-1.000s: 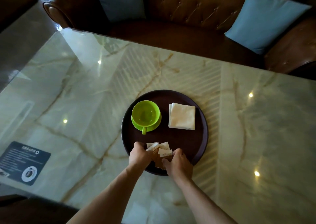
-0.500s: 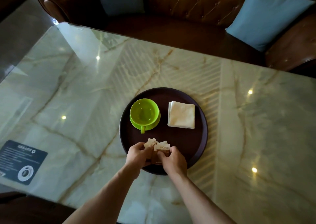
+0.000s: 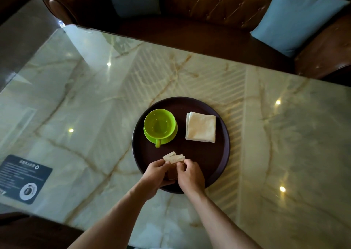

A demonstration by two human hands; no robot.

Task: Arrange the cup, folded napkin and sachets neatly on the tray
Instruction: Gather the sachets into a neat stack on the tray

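place: café or lounge | cues: marble table [image 3: 190, 81], tufted leather sofa [image 3: 209, 7], blue cushions [image 3: 296, 15]

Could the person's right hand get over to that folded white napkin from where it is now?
Probably yes. Only bare dark round tray lies between the right hand and the folded white napkin. However, that hand is pinching small pale sachets together with the left hand.

No legible text: print on dark table placard [image 3: 22, 176] and sachets [image 3: 173, 158] too blurred.
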